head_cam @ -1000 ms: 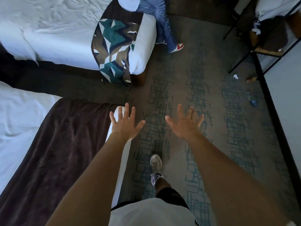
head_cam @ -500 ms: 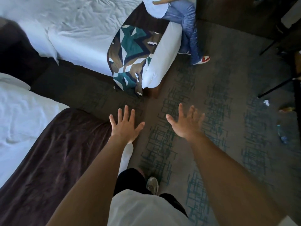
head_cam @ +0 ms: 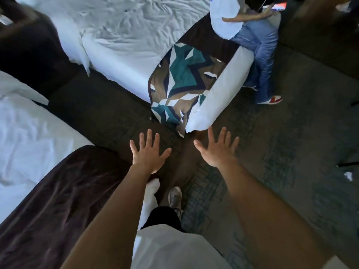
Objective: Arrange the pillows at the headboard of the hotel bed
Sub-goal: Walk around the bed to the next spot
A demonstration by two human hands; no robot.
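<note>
My left hand (head_cam: 148, 151) and my right hand (head_cam: 218, 149) are stretched out in front of me, fingers spread, holding nothing. They hover over the carpet at the foot of two beds. The near bed (head_cam: 29, 144) at the left has white sheets and a dark brown runner (head_cam: 64, 195). The far bed (head_cam: 124, 35) has rumpled white linen and a teal, brown and white patterned runner (head_cam: 180, 82) across its foot. A white pillow corner (head_cam: 17, 88) shows at the left edge, on the near bed. The headboards are out of view.
Another person in blue jeans and red-and-white shoes (head_cam: 260, 55) sits at the far bed's corner. A dark aisle (head_cam: 93, 105) runs between the beds. Patterned carpet (head_cam: 287, 144) spreads to the right, with dark furniture legs (head_cam: 347, 164) and a scrap of paper (head_cam: 348, 175) at the edge.
I have stepped forward and turned left: the far bed and the seated person have slid right and closer. Both hands stay open and spread, holding nothing.
</note>
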